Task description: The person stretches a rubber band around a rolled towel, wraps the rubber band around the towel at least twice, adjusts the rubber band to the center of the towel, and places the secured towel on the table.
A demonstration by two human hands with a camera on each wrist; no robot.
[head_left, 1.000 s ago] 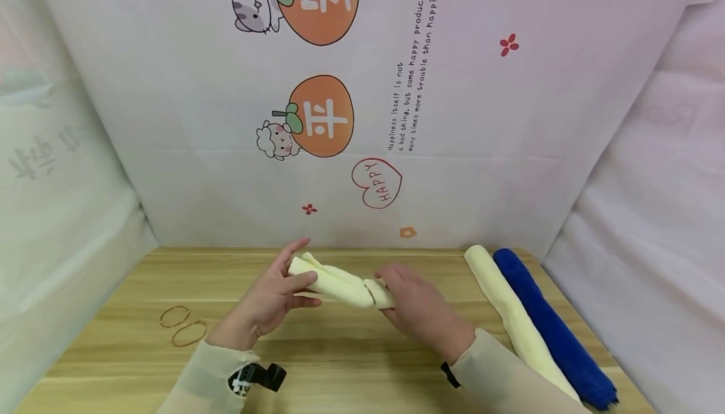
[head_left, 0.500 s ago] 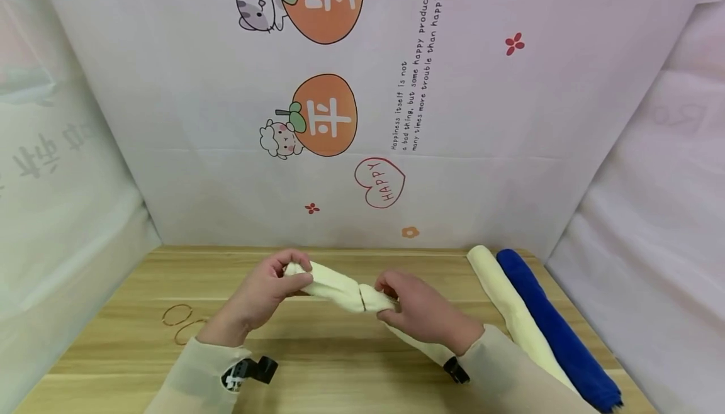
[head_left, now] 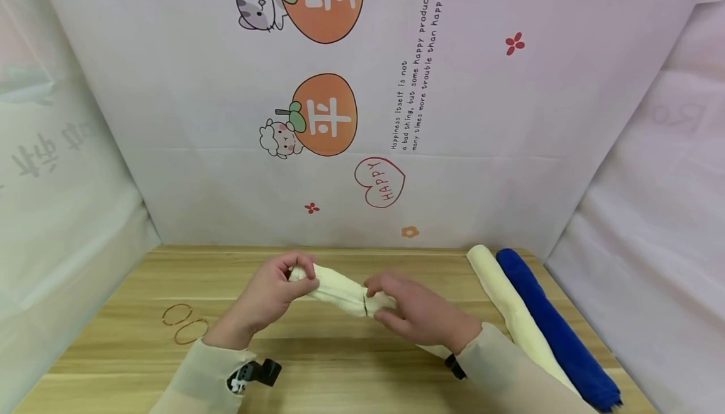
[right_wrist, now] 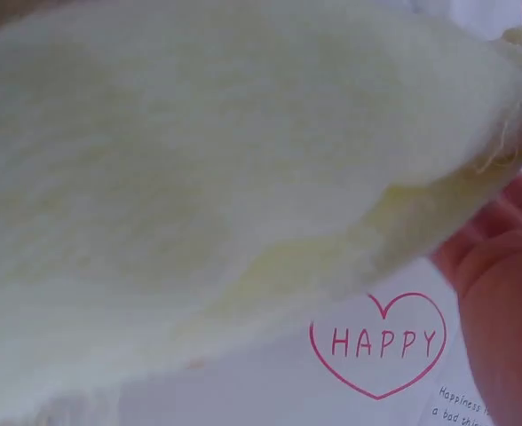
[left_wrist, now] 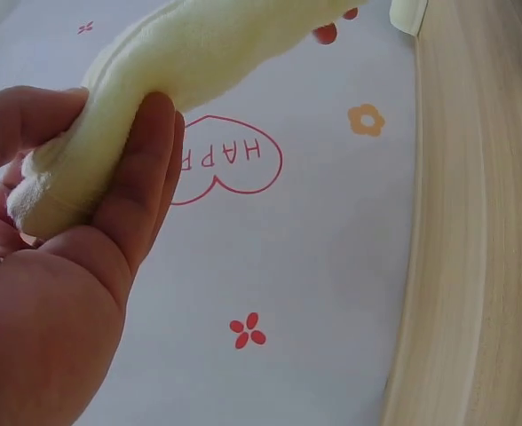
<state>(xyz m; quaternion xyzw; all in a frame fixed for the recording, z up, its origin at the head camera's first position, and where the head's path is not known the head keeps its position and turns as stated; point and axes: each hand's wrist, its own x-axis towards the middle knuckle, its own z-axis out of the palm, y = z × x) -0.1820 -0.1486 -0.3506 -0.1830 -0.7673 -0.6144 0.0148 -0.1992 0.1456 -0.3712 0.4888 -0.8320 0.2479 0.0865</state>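
Note:
A pale yellow rolled towel (head_left: 338, 289) is held above the table, stretched between both hands. A thin brown elastic band (head_left: 365, 304) circles it close to the right fingertips. My left hand (head_left: 270, 296) pinches the roll's left end between thumb and fingers; the left wrist view shows the soft end of the towel (left_wrist: 199, 53) tucked in that grip. With curled fingers and thumb, my right hand (head_left: 421, 310) holds the roll just right of the band. Beneath the right wrist, more of the towel trails down. In the right wrist view the towel (right_wrist: 199, 177) fills most of the picture.
Two loose elastic bands, one (head_left: 170, 324) behind the other (head_left: 178, 340), lie on the wooden table (head_left: 317, 370) at left. Along the right side lie another rolled yellow towel (head_left: 518, 319) and a rolled blue towel (head_left: 552, 323). A printed white cloth (head_left: 464, 168) hangs behind.
My left fingers, spread around the roll's end a second ago, have closed over it. The right fingers have shifted toward the band, and the towel's trailing part has come into sight under the right wrist.

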